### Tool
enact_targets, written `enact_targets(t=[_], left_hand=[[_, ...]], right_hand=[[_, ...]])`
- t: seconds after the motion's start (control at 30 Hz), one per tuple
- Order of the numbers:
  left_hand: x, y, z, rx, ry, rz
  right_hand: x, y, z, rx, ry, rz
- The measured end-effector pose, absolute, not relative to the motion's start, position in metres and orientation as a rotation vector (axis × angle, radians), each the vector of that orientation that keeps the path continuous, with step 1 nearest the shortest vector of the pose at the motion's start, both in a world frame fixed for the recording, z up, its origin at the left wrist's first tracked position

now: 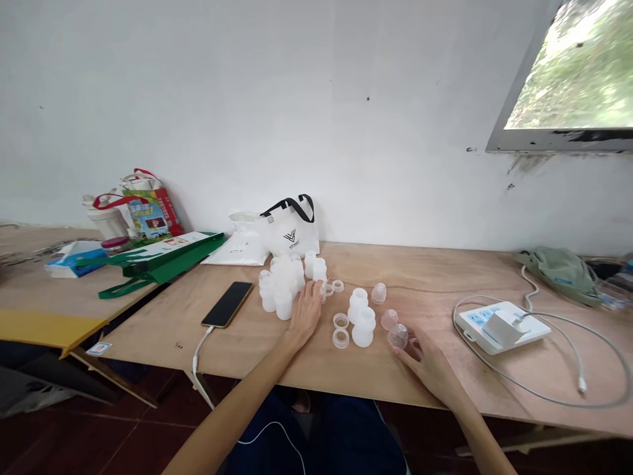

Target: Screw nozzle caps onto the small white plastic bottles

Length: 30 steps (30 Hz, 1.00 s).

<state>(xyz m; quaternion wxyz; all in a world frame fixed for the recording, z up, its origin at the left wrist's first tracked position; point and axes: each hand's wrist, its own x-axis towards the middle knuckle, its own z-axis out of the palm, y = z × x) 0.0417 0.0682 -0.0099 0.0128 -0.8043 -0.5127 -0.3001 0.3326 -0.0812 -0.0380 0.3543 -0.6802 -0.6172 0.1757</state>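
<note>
My left hand point(305, 309) rests at the right side of a cluster of several small white translucent bottles point(283, 305), its fingers stretched out and apart, with no held thing showing. A few clear rings point(337, 285) lie just right of its fingertips. My right hand point(428, 361) has thumb and fingers around the near edge of a clear dome cap point(397, 337) on the table. Behind that cap sit another dome cap point(389, 319) and a third one further back. Between my hands stand several white bottles point(363, 328), with two ring collars point(341, 338) to their left.
On the left lie a black phone point(228, 305) with a white cable and a green bag point(163, 257). A white tote bag point(291, 227) and a white packet point(238, 247) stand behind. A power strip point(502, 326) with looped cable and a green cloth item point(558, 274) are at right.
</note>
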Motion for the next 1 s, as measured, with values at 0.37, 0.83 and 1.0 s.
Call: enact_targets(t=[0.37,0.83,1.0], left_hand=[[0.03,0.022,-0.005,-2.52,-1.589,-1.543],[0.004,0.007,-0.009,-2.959,-1.653,-1.237],[0.005,0.012,-0.005,-2.919,-1.675,-1.3]], right_hand=[[0.327,-0.085,-0.027,-1.754,-1.558,0.446],[0.327,-0.086,-0.028,-1.758,-1.556,0.443],[0.329,-0.081,-0.034,-1.755,-1.563,0.456]])
